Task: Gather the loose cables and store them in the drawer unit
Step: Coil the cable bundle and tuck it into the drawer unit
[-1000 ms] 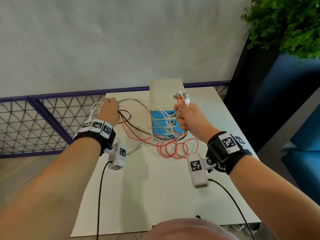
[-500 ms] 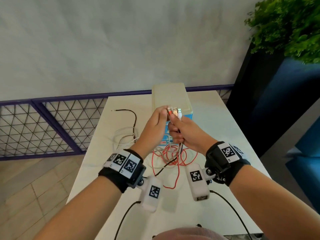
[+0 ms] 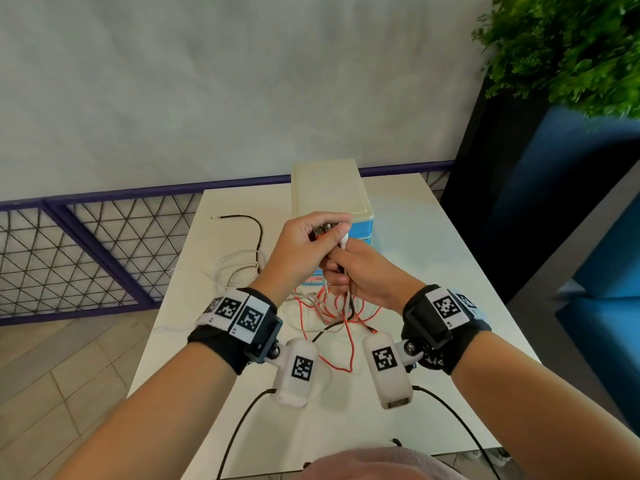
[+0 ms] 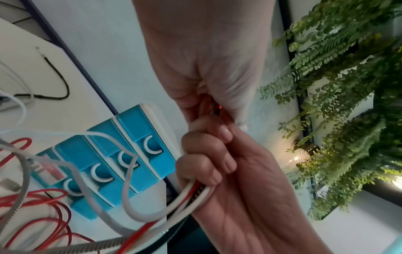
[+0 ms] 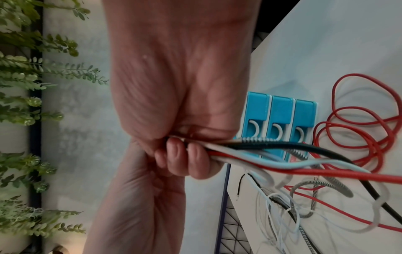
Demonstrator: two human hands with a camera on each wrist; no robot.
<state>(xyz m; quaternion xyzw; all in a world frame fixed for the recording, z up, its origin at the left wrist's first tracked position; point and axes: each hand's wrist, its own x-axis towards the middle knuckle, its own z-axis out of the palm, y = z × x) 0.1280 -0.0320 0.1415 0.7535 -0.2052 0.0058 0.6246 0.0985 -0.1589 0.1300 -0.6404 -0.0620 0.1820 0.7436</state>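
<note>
My right hand (image 3: 341, 271) grips a bundle of cables (image 5: 256, 151) (red, white, black and braided) in its fist, held above the table in front of the drawer unit (image 3: 329, 192). My left hand (image 3: 323, 233) sits just above it, fingers curled over the plug ends (image 3: 343, 237) at the top of the bundle. The unit has a cream top and blue drawers (image 4: 150, 146), all pushed in. Below the hands the cables hang down into red loops (image 3: 337, 327) on the white table (image 3: 433, 271). A black cable (image 3: 258, 230) and thin white cables (image 3: 235, 268) trail to the left.
A purple mesh railing (image 3: 104, 244) runs behind and left of the table. A dark blue planter with a green plant (image 3: 571, 46) stands at the right. The wrist cameras' black leads (image 3: 239, 427) run over the table's near part.
My left hand has come over from the table's left side and closed on the plug ends above my right hand. The cables on the left now lie slack.
</note>
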